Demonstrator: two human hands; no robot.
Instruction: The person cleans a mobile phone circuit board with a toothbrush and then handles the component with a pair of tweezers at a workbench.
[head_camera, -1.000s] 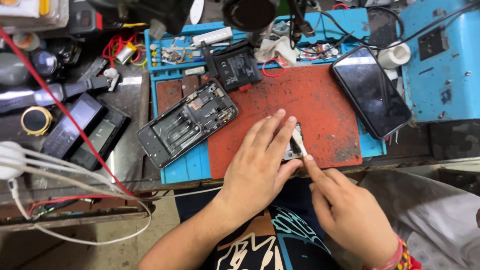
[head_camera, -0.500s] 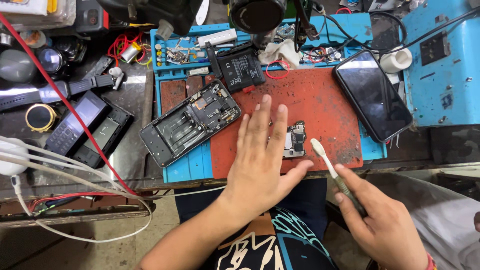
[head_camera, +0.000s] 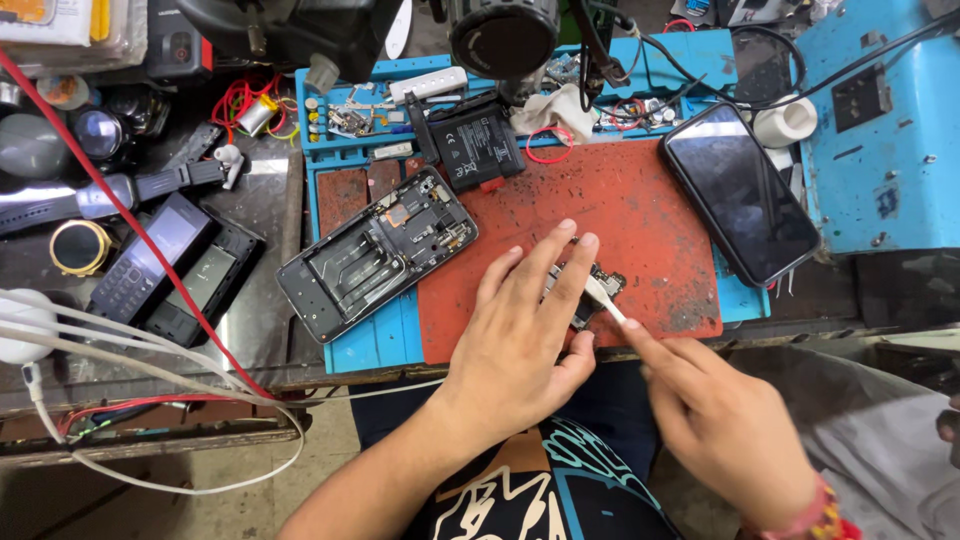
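My left hand (head_camera: 520, 335) lies flat on the red work mat (head_camera: 640, 210), its fingertips pressing on a small dark circuit board (head_camera: 590, 290). My right hand (head_camera: 720, 420) grips the handle of a white brush (head_camera: 603, 297), whose head rests on the board's right side. An opened phone frame (head_camera: 375, 250) lies to the left, half on the red mat and half on the blue mat (head_camera: 365, 345). A black phone battery (head_camera: 475, 140) sits at the mat's far edge.
A black phone (head_camera: 740, 190) lies screen up at the right, beside a blue box (head_camera: 880, 130). Small parts fill the blue tray (head_camera: 370, 110) at the back. Two dark handsets (head_camera: 170, 265), a watch body (head_camera: 80, 247), a red wire (head_camera: 130, 215) and white cables (head_camera: 120, 345) crowd the left bench.
My right hand drew the brush back from the board toward me, then brought it up again onto the board. My left hand stayed pressed on the board.
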